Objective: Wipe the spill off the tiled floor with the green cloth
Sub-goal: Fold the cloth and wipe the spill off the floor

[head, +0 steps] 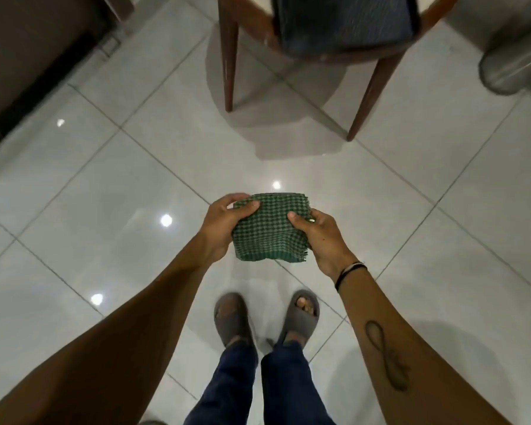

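A folded green checked cloth is held in front of me, well above the floor. My left hand grips its left edge, thumb on top. On the cloth's right edge my right hand grips likewise. The glossy white tiled floor spreads below with bright ceiling-light reflections. I cannot make out a distinct spill; a greyish patch under the chair could be shadow or liquid.
A wooden chair with a dark seat cushion stands ahead, two legs on the floor. A metal bin sits at the top right. Dark furniture lines the upper left. My feet in grey slippers stand below the cloth.
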